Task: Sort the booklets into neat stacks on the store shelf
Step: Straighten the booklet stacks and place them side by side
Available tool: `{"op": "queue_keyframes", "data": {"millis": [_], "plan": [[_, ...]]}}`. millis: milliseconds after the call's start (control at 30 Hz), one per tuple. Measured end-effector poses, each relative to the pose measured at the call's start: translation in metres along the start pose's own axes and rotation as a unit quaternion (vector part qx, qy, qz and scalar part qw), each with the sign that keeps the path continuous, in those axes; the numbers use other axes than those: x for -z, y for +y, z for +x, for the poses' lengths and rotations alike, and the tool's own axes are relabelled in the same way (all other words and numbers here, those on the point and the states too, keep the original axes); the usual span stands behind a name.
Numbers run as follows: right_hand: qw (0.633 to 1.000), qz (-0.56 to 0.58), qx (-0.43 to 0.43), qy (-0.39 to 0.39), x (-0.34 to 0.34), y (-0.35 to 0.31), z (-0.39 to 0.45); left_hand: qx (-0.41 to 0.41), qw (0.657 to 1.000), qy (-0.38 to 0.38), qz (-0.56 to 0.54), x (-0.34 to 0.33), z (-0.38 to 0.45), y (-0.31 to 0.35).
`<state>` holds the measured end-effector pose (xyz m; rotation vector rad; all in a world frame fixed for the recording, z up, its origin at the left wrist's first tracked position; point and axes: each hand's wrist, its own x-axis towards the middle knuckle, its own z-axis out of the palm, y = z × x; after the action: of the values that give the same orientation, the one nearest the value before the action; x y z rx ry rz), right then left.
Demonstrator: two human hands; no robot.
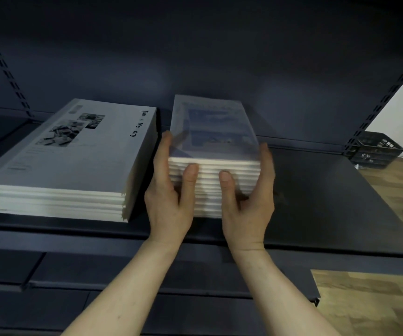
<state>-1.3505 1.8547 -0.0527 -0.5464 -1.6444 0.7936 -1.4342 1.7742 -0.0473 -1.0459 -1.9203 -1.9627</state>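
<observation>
Two bare forearms reach up from the bottom of the head view toward a dark metal shelf (316,202). At their ends, the left hand (169,200) and right hand (249,202) grasp a small stack of booklets (215,151) from either side, thumbs pressed against the white page edges that face the camera and fingers wrapped along the left and right sides. This stack sits near the middle of the shelf, its lower edge hidden behind the hands; its top cover is blurred, pale with a bluish picture. Just beside it on the left, apart from the hands, lies a larger stack of booklets (69,161) flat on the shelf, with a pale grey cover carrying black-and-white photos and the words "Time & Memory" down one edge. Its page edges are slightly uneven at the front. Slotted uprights (9,73) rise at the left and right of the dark back panel. Past the right end of the shelf, a black plastic crate (377,149) stands on a wooden floor (370,301). Lower shelf edges run dark beneath the arms.
</observation>
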Motion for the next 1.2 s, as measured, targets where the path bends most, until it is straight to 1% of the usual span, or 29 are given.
{"op": "queue_keyframes", "data": {"millis": [33,100,233,367,467,600,700,800,933,1100,1200], "plan": [[1.0,0.019,-0.013,-0.001,0.0,0.001,-0.001,0.003,1.0,-0.003,-0.014,0.001,-0.001,0.001],[0.999,0.021,-0.024,-0.004,0.001,0.002,-0.002,0.008,0.999,-0.013,-0.028,0.001,-0.002,0.003],[0.999,0.009,-0.042,-0.012,0.001,0.004,-0.002,0.023,0.999,-0.025,-0.015,0.001,-0.002,0.0],[0.999,0.009,-0.034,-0.012,0.001,0.007,-0.002,0.034,0.999,-0.02,0.001,-0.001,-0.001,-0.002],[0.999,0.032,-0.04,-0.012,-0.001,0.002,-0.001,0.046,0.999,-0.027,-0.011,-0.001,0.001,-0.001],[0.996,0.053,-0.061,-0.038,0.003,0.001,0.002,0.075,0.994,-0.058,-0.051,0.006,-0.001,0.003],[0.996,0.024,-0.056,-0.063,0.006,0.002,0.003,0.096,0.989,-0.095,-0.055,0.014,-0.005,0.003],[0.993,0.033,-0.077,-0.086,0.011,0.0,0.001,0.113,0.986,-0.115,-0.045,0.017,-0.006,0.003],[0.988,0.031,-0.103,-0.109,0.015,0.0,-0.001,0.135,0.982,-0.126,-0.033,0.016,-0.006,0.001],[0.989,0.012,-0.115,-0.092,0.013,0.003,-0.002,0.15,0.982,-0.116,0.009,0.012,-0.008,-0.003],[0.989,0.016,-0.118,-0.084,0.01,0.003,-0.001,0.153,0.983,-0.102,0.015,0.01,-0.006,-0.005]]}}
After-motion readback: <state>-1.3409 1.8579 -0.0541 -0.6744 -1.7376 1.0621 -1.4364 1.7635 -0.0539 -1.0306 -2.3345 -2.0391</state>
